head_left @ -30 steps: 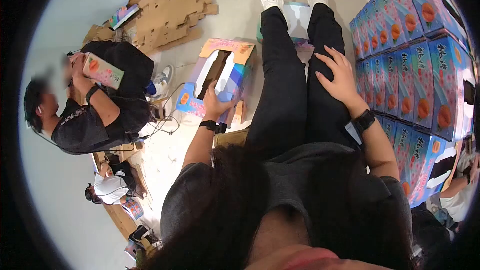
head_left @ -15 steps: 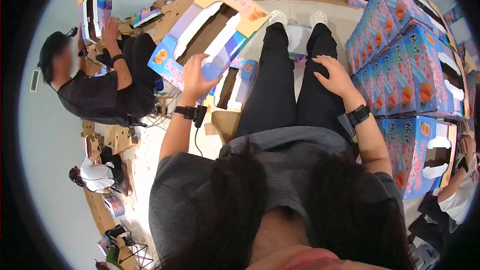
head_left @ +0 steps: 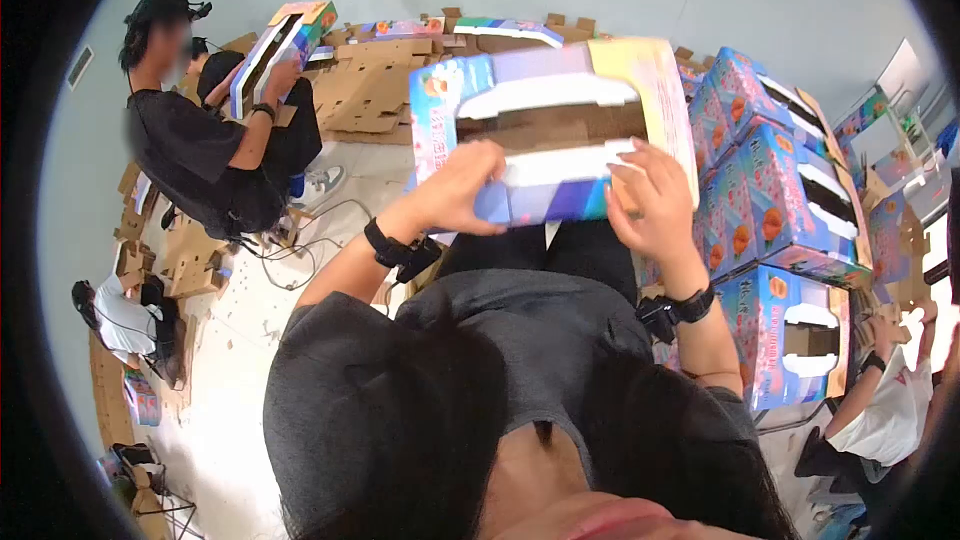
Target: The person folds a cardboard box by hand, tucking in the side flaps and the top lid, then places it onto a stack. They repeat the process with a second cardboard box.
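Note:
A printed cardboard box [head_left: 560,60] in blue, pink and yellow is raised in front of me above my lap. Its top has a long opening edged with white flaps, and brown cardboard shows inside. My left hand [head_left: 460,185] grips the near left side, with its fingers curled over the edge by the opening. On the near right side, my right hand [head_left: 652,202] has its fingertips bent onto the white flap and its thumb on the near face. The undersides of both grips are hidden.
Similar boxes [head_left: 775,200] are stacked to my right. At the left, a person in black [head_left: 200,140] holds another such box [head_left: 280,55]. Flat brown cardboard [head_left: 370,90] lies at the back. A cable [head_left: 320,240] runs over the floor, and a person in white [head_left: 885,420] is at far right.
The box has moved from my left to in front of me and turned nearly level. My right hand has left my thigh and taken hold of it. My view has shifted.

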The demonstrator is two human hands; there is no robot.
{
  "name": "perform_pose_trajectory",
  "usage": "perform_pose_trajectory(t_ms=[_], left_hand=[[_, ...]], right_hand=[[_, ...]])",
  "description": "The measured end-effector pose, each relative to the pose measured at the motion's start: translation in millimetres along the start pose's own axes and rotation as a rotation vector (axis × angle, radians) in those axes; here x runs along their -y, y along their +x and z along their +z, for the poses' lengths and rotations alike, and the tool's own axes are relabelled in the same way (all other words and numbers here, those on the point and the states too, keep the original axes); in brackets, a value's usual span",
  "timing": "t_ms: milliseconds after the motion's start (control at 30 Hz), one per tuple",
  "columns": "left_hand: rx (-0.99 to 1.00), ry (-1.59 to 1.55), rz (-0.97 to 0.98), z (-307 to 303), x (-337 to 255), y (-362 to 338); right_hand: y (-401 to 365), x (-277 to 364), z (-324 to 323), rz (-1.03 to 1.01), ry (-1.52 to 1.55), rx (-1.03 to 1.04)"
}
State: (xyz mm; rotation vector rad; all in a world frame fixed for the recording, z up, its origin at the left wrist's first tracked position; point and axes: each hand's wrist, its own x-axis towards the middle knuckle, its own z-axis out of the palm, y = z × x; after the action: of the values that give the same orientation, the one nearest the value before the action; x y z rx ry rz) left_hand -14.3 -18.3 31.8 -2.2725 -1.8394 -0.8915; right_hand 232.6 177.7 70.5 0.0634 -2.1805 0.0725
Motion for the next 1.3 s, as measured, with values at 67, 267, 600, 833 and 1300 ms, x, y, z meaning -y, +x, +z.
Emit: perform_pose_trajectory(t_ms=[67,267,600,833,1300], left_hand=[[0.115,-0.047,0.012,9.2,-7.3,2.6],[0.22,0.02,0.022,21.2,-13.8,25.5],[-0.191,0.306,-0.123,84.3,-33.0,31.5],[-0.187,0.315,-0.189,95.2,-16.9,30.7],[-0.276,0.232,-0.235,88.6,-58.0,7.1]], right_hand=[[-22.9,-5.2,10.1,0.059,-0.007,0.129],[-71.2,-6.9,47.3,0.204,-0.081,0.291],[-76.3,0.9,62.0,0.261,-0.158,0.21],[-72.4,12.0,62.7,0.32,-0.116,0.179],[5.5,-3.1,-12.7,0.181,-0.097,-0.124]])
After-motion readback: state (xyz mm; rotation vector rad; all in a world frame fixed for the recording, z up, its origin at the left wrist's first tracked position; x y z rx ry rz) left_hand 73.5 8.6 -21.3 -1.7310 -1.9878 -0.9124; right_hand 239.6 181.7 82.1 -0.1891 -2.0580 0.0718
